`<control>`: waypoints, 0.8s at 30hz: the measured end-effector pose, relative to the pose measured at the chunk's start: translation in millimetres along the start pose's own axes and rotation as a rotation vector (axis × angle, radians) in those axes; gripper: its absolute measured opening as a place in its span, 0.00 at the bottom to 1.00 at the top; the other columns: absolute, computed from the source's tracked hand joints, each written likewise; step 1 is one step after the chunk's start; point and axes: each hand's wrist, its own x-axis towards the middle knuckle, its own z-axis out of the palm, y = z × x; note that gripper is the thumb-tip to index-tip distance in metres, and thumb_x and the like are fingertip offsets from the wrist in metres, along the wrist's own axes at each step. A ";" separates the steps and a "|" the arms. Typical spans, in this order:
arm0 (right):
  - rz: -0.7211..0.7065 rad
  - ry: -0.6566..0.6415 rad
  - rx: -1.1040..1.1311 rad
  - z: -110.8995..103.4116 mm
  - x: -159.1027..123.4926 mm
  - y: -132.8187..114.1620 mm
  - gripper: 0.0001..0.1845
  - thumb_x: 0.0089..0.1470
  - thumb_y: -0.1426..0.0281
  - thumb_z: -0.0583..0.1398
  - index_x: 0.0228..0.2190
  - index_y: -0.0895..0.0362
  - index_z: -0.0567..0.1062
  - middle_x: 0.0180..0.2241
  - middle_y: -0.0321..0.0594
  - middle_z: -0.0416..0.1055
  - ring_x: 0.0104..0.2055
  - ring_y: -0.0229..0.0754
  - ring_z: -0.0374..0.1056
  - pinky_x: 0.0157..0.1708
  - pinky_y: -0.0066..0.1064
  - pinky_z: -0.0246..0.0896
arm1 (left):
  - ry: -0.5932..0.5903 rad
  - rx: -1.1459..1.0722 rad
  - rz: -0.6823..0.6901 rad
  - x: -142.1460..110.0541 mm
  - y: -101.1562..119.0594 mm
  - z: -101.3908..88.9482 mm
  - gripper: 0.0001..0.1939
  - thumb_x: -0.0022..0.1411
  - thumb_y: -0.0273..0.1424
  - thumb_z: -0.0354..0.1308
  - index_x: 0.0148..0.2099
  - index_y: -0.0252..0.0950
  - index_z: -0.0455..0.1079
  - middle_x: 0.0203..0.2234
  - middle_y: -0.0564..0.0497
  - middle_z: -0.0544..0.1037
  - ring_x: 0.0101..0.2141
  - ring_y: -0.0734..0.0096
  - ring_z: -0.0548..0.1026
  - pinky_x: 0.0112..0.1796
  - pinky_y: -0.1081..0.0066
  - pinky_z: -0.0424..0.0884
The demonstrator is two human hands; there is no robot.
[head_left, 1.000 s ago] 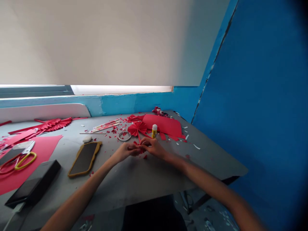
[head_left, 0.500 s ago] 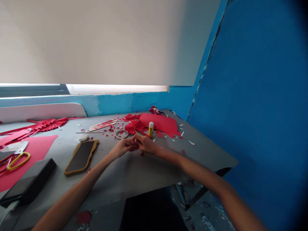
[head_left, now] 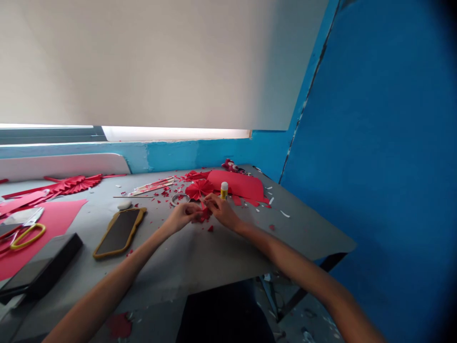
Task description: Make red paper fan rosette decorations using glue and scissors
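My left hand (head_left: 182, 216) and my right hand (head_left: 222, 212) meet over the middle of the grey table (head_left: 221, 247). Both pinch a small crumpled piece of red paper (head_left: 205, 214) between their fingertips. Its exact shape is partly hidden by my fingers. Just beyond my hands lies a pleated red paper rosette (head_left: 198, 189) on a thin stick. A glue stick (head_left: 223, 190) with a white cap and yellow label stands to its right, in front of a large red paper sheet (head_left: 237, 185).
Red scraps and white strips litter the table around a tape roll (head_left: 180, 199). To the left lie a phone in a gold case (head_left: 119, 232), a black box (head_left: 43, 267), yellow-handled scissors (head_left: 27, 237) on red paper, and a pleated red fan (head_left: 73, 185). A blue wall (head_left: 364, 143) bounds the right side.
My hands have shifted slightly, and the red paper piece now shows more clearly between them. The view has moved a little, while the objects on the table stay in place.
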 end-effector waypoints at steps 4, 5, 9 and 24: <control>-0.009 -0.018 0.140 1.7 -1.4 2.1 0.12 0.57 0.62 0.58 0.41 0.55 0.69 0.34 0.38 0.74 0.36 0.39 0.71 0.38 0.31 0.66 | 0.100 -0.127 0.005 0.7 -3.3 -1.7 0.19 0.51 0.42 0.66 0.37 0.30 0.74 0.24 0.49 0.78 0.25 0.69 0.76 0.29 0.73 0.70; -0.011 -0.034 0.136 1.9 -1.8 3.4 0.11 0.57 0.63 0.59 0.41 0.56 0.70 0.36 0.39 0.75 0.38 0.40 0.72 0.40 0.33 0.66 | 0.123 -0.175 -0.015 1.0 -4.6 -1.3 0.20 0.50 0.42 0.67 0.38 0.30 0.74 0.25 0.48 0.79 0.27 0.68 0.77 0.32 0.71 0.72; -0.037 -0.034 0.008 0.8 -2.9 7.4 0.09 0.58 0.70 0.57 0.41 0.56 0.74 0.40 0.42 0.76 0.43 0.41 0.71 0.45 0.35 0.66 | 0.123 -0.317 -0.085 0.6 -5.8 1.2 0.23 0.48 0.43 0.68 0.40 0.30 0.75 0.30 0.45 0.81 0.34 0.62 0.80 0.41 0.64 0.74; -0.496 -0.170 -0.579 -7.6 -7.1 8.1 0.24 0.56 0.84 0.50 0.52 0.59 0.70 0.46 0.49 0.72 0.49 0.44 0.69 0.50 0.38 0.66 | 0.061 -0.320 -0.166 0.2 -2.2 0.4 0.26 0.43 0.45 0.70 0.37 0.27 0.77 0.27 0.44 0.81 0.29 0.65 0.79 0.37 0.67 0.74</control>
